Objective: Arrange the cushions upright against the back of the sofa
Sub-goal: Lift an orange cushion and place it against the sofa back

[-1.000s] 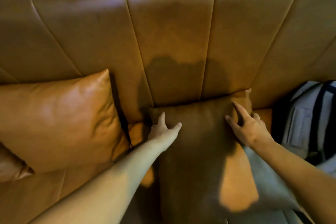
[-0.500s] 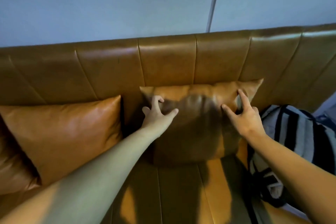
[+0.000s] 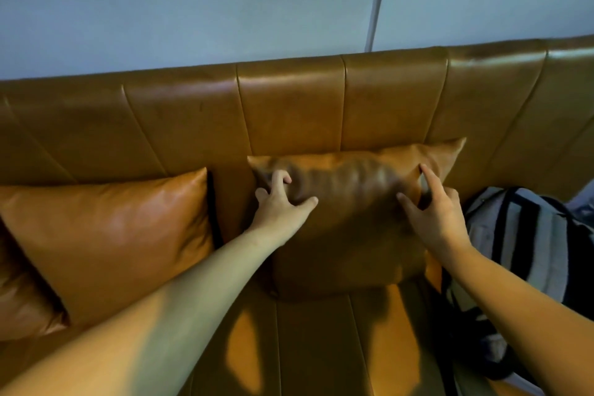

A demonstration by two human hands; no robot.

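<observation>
Head view: both hands (image 3: 356, 206) outstretched, fingers pinching cushion (image 3: 350, 222) top corners.

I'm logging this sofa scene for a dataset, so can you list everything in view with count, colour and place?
sofa: one, tan-brown leather, panelled back across the frame, seat below.
middle cushion: one, tan leather, upright against the sofa back, gripped by both hands.
left cushion: one, tan leather, leaning on the back at left.
backpack: one, grey with black straps, on the seat at right.
wall: pale blue-grey, behind.
left hand: on the cushion's upper left.
right hand: on its upper right.
</observation>
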